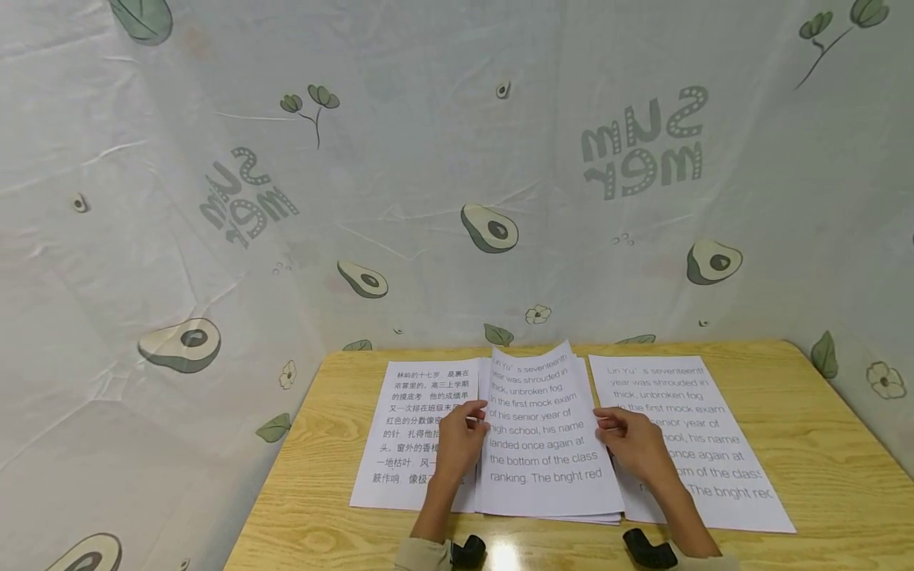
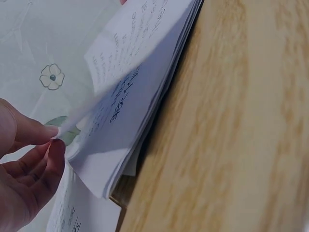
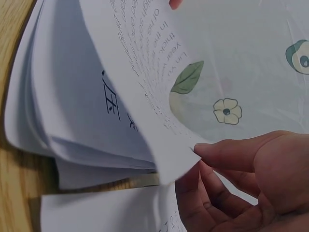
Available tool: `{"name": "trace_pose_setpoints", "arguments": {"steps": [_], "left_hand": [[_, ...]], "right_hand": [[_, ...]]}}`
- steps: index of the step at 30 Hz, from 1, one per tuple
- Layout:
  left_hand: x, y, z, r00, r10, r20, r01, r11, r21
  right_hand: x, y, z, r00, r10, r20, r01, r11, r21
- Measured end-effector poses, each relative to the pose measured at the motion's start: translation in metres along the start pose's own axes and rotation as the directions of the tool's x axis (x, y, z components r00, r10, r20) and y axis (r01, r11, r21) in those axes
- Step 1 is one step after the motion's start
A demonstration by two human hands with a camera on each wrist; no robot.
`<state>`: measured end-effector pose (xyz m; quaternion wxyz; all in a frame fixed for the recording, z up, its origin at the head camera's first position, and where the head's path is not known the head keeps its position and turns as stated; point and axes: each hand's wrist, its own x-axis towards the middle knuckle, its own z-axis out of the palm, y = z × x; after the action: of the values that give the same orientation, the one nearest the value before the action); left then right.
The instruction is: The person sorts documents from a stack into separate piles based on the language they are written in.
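There are two hands, a left hand [image 1: 460,440] and a right hand [image 1: 631,444]. One wooden table [image 1: 821,444] is here. On it sit three lots of paper: one sheet with Chinese words [image 1: 410,428] at 9 o'clock, one middle stack [image 1: 546,444], and one sheet with English words [image 1: 707,444] at 3 o'clock.

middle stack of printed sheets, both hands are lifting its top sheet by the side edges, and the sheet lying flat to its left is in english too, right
Not quite. In the head view the flat left sheet is printed in Chinese characters, not English. The rest holds: the left hand and right hand pinch the top sheet of the middle stack by its side edges.
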<state>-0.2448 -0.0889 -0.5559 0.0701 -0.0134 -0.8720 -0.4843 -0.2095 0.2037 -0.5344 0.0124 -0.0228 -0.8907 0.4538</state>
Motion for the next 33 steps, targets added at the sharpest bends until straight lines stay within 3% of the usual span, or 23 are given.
{"name": "trace_pose_setpoints", "arguments": {"steps": [9, 15, 18, 29, 33], "left_hand": [[0.002, 0.003, -0.003, 1.000, -0.026, 0.003, 0.026, 0.999, -0.027], [0.001, 0.006, -0.006, 0.997, -0.078, -0.005, 0.078, 0.996, -0.032], [0.000, 0.007, -0.005, 0.997, -0.070, -0.014, 0.069, 0.996, -0.057], [0.000, 0.017, 0.018, 0.998, -0.063, 0.020, 0.065, 0.980, -0.188], [-0.001, 0.023, 0.029, 0.995, -0.088, 0.037, 0.094, 0.971, -0.221]], "right_hand": [[0.000, 0.004, -0.003, 0.999, 0.032, 0.006, -0.033, 0.998, 0.062], [0.000, 0.004, -0.006, 0.998, 0.050, 0.030, -0.052, 0.994, 0.099], [0.000, 0.006, -0.009, 0.998, 0.049, 0.041, -0.053, 0.993, 0.102], [-0.001, 0.024, -0.031, 0.996, 0.082, 0.044, -0.086, 0.992, 0.094], [-0.001, 0.034, -0.040, 0.995, 0.092, 0.041, -0.095, 0.992, 0.079]]}}
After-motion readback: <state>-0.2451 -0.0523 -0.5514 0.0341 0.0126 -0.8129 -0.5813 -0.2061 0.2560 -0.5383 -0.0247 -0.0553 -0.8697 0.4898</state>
